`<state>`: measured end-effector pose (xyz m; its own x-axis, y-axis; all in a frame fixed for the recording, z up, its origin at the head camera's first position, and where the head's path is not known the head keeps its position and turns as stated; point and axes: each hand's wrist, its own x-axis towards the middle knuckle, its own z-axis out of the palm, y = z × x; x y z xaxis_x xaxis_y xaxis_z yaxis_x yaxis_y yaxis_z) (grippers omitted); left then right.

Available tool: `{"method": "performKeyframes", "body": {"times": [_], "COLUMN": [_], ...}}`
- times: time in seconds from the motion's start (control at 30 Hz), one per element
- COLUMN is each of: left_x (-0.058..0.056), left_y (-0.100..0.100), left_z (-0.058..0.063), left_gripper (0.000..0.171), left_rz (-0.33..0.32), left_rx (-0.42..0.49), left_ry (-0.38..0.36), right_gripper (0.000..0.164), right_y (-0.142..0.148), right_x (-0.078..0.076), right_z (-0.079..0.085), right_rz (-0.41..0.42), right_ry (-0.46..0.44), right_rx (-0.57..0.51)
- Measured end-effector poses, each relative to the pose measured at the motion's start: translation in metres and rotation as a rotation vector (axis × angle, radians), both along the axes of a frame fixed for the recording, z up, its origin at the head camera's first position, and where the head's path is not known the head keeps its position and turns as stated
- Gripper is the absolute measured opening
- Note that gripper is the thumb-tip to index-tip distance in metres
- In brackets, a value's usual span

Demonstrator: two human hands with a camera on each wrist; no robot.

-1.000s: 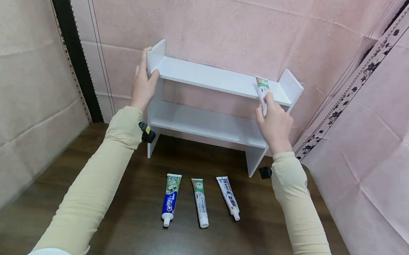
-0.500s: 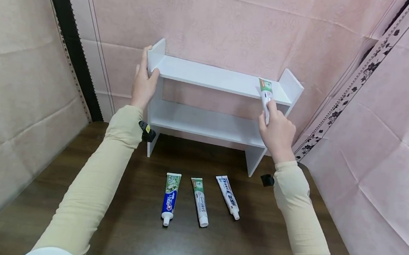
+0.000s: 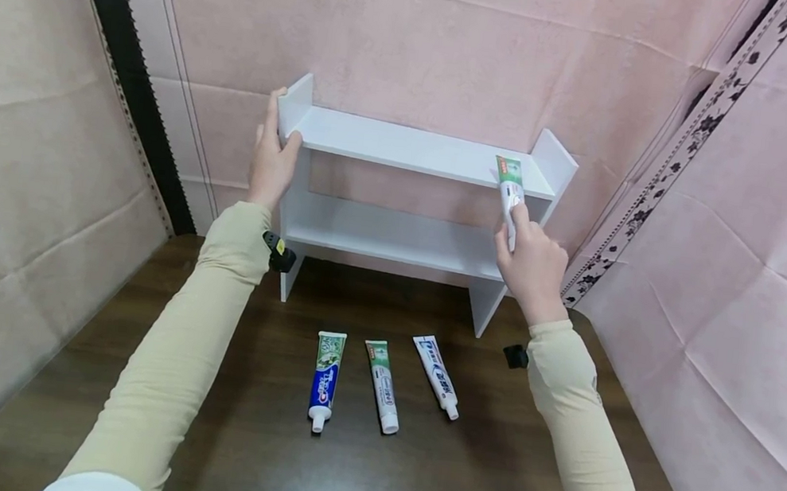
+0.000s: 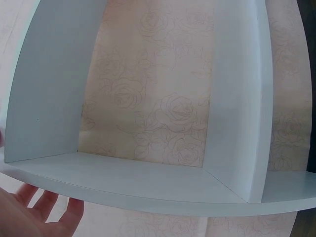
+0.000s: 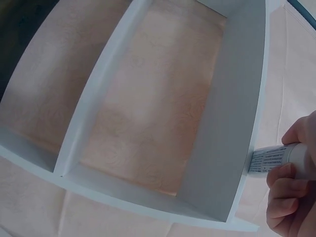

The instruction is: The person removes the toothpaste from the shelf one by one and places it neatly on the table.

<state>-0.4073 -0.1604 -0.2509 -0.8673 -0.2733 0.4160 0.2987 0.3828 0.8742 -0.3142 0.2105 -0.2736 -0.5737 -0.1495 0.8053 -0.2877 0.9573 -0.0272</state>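
Observation:
A white two-tier shelf stands against the back wall. My left hand grips its left side panel near the top, thumb at the front edge; in the left wrist view, fingers lie along the outer face. Near the right end of the upper tier, my right hand holds a green-and-white toothpaste tube by its cap end. The tube's flat end overlaps the upper board. In the right wrist view, the thumb and curled fingers surround the white cap, and the tube meets the shelf's edge.
On the brown table before the shelf lie a blue-and-green toothpaste tube, a green-and-white one and a white-and-blue one, caps toward me. Pink cloth walls enclose the back and sides.
My right hand has drawn back slightly toward me and a little to the right with the toothpaste tube. The left hand keeps its place on the shelf.

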Motion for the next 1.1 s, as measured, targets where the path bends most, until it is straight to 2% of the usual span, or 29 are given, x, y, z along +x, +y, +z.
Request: {"method": "performKeyframes", "body": {"times": [0.77, 1.1], "left_x": [-0.001, -0.001], "left_y": [-0.001, 0.0], "left_z": [-0.001, -0.002], "left_gripper": [0.061, 0.06], "left_rz": [0.016, 0.01], "left_rx": [-0.007, -0.009], "left_ry": [0.023, 0.035], "right_gripper": [0.016, 0.018], "right_y": [0.006, 0.009], "right_x": [0.012, 0.023], "right_z": [-0.024, -0.031], "right_rz": [0.01, 0.02], "right_ry": [0.085, 0.098], "right_rx": [0.081, 0.099]}}
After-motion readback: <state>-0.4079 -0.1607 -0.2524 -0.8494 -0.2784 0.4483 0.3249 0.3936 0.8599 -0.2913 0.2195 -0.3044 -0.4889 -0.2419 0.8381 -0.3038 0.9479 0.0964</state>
